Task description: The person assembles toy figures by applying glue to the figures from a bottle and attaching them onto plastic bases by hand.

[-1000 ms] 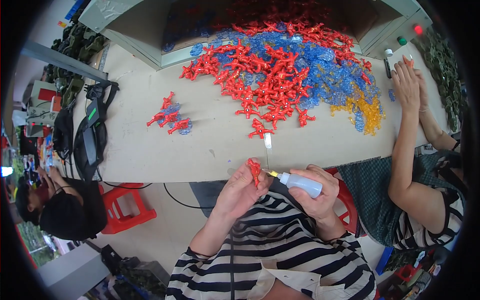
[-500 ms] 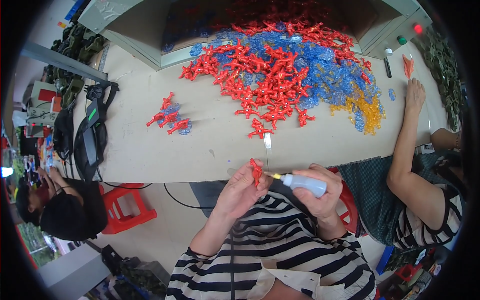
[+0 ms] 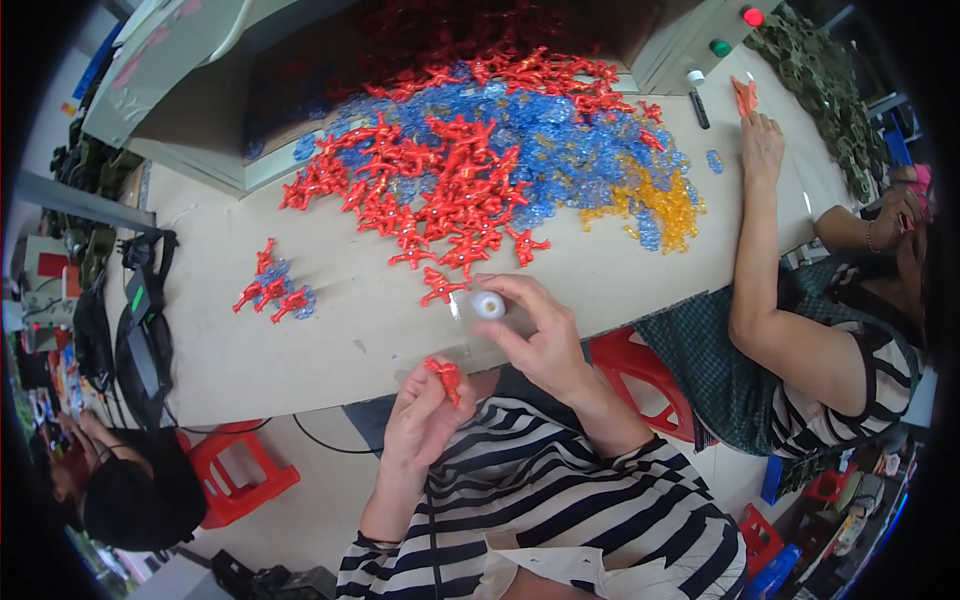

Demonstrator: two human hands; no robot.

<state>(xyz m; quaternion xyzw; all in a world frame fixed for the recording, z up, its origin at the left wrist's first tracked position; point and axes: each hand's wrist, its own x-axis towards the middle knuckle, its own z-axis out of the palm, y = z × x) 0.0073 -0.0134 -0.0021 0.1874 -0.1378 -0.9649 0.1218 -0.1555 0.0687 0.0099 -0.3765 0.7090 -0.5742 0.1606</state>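
My left hand (image 3: 415,415) is closed on a small shiny red plastic figure (image 3: 444,380), pinched between thumb and fingers just off the table's front edge. At the table's near edge, my right hand (image 3: 540,330) has thumb and fingers on either side of a white squeeze bottle (image 3: 488,305). The bottle stands upright, its top facing up. A single red figure (image 3: 440,287) lies just beyond it. Farther back is a large heap of red figures (image 3: 440,190), with clear blue pieces (image 3: 570,140) and yellow pieces (image 3: 672,205) to its right.
A small group of red figures (image 3: 270,290) on blue pieces lies at the left. An open-fronted cabinet (image 3: 190,160) stands behind the heap. A co-worker's arm (image 3: 755,240) reaches over the table at right, by a black marker (image 3: 699,108). A red stool (image 3: 235,475) stands at lower left.
My right hand has moved forward from the red figure with the bottle, now upright at the table. My left hand still holds the figure. The whole view has shifted and turned.
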